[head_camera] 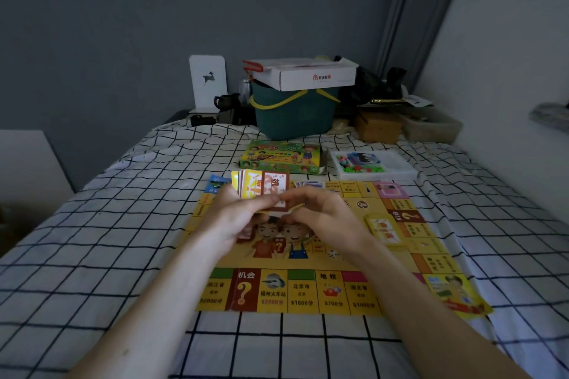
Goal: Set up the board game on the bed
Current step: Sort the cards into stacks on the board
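A yellow game board (308,289) lies flat on the checked bedsheet (92,255). Above its middle my left hand (237,212) grips a fanned stack of cards (261,186), yellow ones behind and a red-brown one in front. My right hand (326,212) pinches the lower edge of the front card. A small pile of yellow cards (385,229) rests on the board's right side. A few blue-backed cards (309,184) lie at the board's far edge. Behind the board are the green game box (280,157) and a clear tray of coloured pieces (369,163).
At the head of the bed stand a teal basket (292,114) with a white carton (308,75) on top, a white bookend (207,83), a brown box (378,128) and dark clutter. A white wall runs along the right; the bed's edge falls off at the left.
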